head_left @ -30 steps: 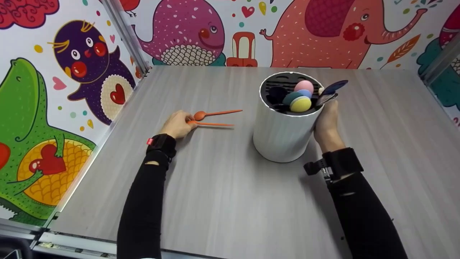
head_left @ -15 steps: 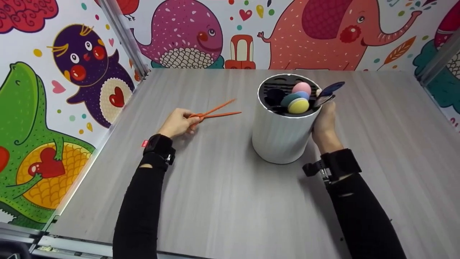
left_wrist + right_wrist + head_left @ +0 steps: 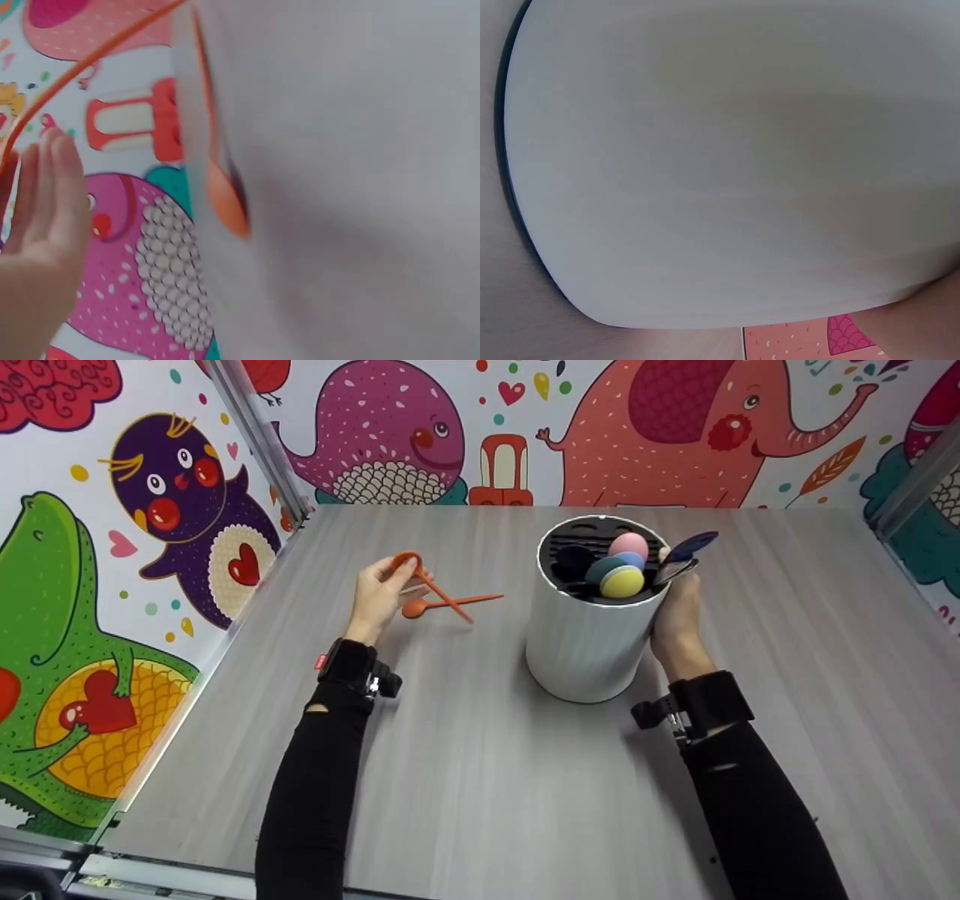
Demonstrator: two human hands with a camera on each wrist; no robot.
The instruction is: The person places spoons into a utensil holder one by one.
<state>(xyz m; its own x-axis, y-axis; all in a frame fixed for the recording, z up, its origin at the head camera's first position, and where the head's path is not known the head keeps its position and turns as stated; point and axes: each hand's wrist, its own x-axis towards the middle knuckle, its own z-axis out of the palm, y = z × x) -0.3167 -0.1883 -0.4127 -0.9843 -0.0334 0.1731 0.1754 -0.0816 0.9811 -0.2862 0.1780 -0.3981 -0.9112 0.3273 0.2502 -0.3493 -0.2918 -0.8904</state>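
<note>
In the head view, my left hand [image 3: 379,598] pinches the head end of an orange spoon [image 3: 452,604], whose thin handle slants down to the right. The fingers partly cover its head. Below it, a second orange spoon [image 3: 415,608] lies on the table, also seen as the flat spoon [image 3: 225,199] in the left wrist view. My right hand [image 3: 677,622] touches the right side of a white cylindrical utensil holder [image 3: 581,652]; its fingers are hidden behind the wall. In the right wrist view, the holder's white wall [image 3: 705,165] fills most of the picture.
The holder's black slotted top bears several utensils: a pink round end [image 3: 628,544], a yellow one [image 3: 622,582], and a dark blue utensil [image 3: 691,545] leaning out rightward. A grey wooden table [image 3: 480,780] lies beneath, with a cartoon-printed wall [image 3: 487,382] behind and at the left.
My left hand has picked one orange spoon up off the table, raised it and turned its handle down to the right. The other spoon has shifted slightly. My right hand stays at the holder.
</note>
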